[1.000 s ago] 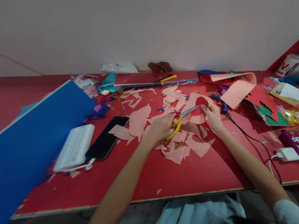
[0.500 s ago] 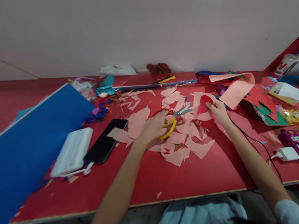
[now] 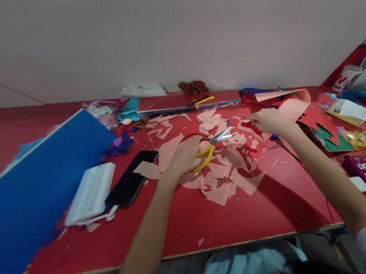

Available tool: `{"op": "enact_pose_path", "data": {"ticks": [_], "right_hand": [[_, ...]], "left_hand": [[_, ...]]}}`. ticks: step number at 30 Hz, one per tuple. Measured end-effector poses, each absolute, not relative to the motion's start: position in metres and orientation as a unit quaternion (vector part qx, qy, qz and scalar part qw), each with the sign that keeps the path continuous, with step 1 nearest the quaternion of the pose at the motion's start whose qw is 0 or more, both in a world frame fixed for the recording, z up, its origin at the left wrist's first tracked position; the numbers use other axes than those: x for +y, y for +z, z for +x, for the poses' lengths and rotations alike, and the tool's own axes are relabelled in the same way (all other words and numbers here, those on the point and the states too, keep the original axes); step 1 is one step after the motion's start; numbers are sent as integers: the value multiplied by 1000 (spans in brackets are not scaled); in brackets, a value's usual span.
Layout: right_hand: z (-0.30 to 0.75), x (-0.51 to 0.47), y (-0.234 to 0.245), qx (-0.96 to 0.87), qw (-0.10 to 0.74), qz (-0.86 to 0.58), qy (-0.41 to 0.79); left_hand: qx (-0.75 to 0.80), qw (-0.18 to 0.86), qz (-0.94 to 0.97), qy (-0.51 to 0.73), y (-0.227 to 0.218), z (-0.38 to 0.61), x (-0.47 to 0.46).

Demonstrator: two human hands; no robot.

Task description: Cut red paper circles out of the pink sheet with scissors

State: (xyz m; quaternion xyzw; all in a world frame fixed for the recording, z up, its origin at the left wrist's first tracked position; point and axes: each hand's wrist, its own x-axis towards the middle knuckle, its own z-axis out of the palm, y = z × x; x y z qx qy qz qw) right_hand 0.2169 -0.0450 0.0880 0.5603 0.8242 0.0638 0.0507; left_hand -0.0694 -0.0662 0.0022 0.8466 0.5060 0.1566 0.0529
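Note:
My left hand [image 3: 186, 156] is closed around the handles of a pair of scissors [image 3: 218, 139], one loop yellow and the other red. The scissors' blades point right and stand slightly apart, above a heap of pink felt scraps [image 3: 222, 191]. To the right of the blade tips, my right hand [image 3: 269, 122] has its fingers bent together over the heap. Whatever they grip is hidden or too small to make out. Below those fingers, red bits [image 3: 254, 148] show among the pink pieces.
A blue board [image 3: 49, 190] leans at the left. Near it are a white power bank [image 3: 91, 193] and a black phone [image 3: 132, 178]. A folded pink sheet [image 3: 296, 104] lies behind my right hand. A purple plug block [image 3: 365, 173] with cables sits at the right. Behind stands a white partition [image 3: 168, 42].
My right hand has moved up and to the right, and the red rounded piece it held no longer shows in its fingers. My left hand keeps the scissors in nearly the same place.

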Motion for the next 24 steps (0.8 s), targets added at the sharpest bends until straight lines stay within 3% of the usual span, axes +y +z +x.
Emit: {"op": "enact_pose_path", "data": {"ticks": [8, 24], "right_hand": [[197, -46, 92, 849, 164, 493, 99], [163, -59, 90, 877, 207, 420, 105]], "left_hand": [[495, 12, 858, 136, 3, -73, -65], [448, 14, 886, 119, -5, -66, -68]]}}
